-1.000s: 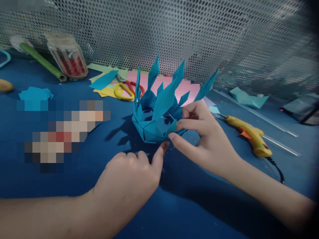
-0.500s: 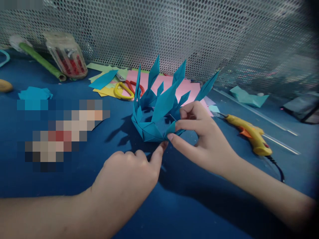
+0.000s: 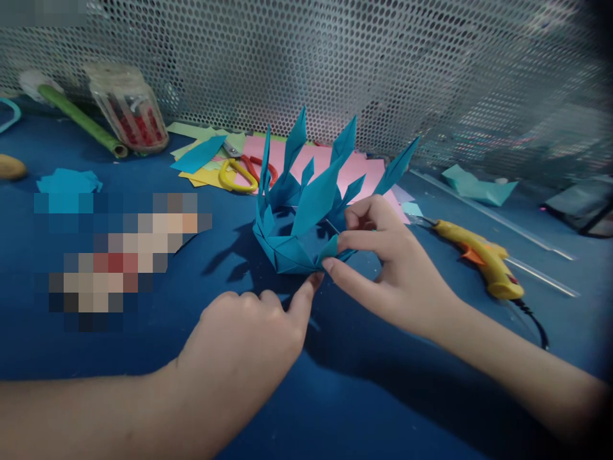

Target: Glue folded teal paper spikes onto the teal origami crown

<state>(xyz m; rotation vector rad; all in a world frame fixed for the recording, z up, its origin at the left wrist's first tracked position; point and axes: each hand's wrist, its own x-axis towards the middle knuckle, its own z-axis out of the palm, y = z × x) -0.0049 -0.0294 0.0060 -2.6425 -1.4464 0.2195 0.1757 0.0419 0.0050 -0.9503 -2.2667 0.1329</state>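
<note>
A blue folded-paper crown [image 3: 294,255] with tall pointed petals stands upright on the blue table, in the middle of the head view. My right hand [image 3: 397,262] pinches a small point of its front right rim between thumb and forefinger, the other fingers curled. Just below that pinch, my left hand [image 3: 253,338] touches the crown's lower edge with one outstretched fingertip. Its other fingers are folded into a fist, their undersides hidden from me.
Behind the crown lie coloured paper sheets [image 3: 373,172] and scissors [image 3: 238,176]. A yellow glue gun [image 3: 479,255] with clear glue sticks [image 3: 541,278] rests at right. A jar [image 3: 129,112], green tube [image 3: 83,121] and blue paper piece [image 3: 67,182] are left. Mesh [image 3: 306,57] rises behind.
Both hands stay in place on the crown with no clear movement. The view has shifted very slightly.
</note>
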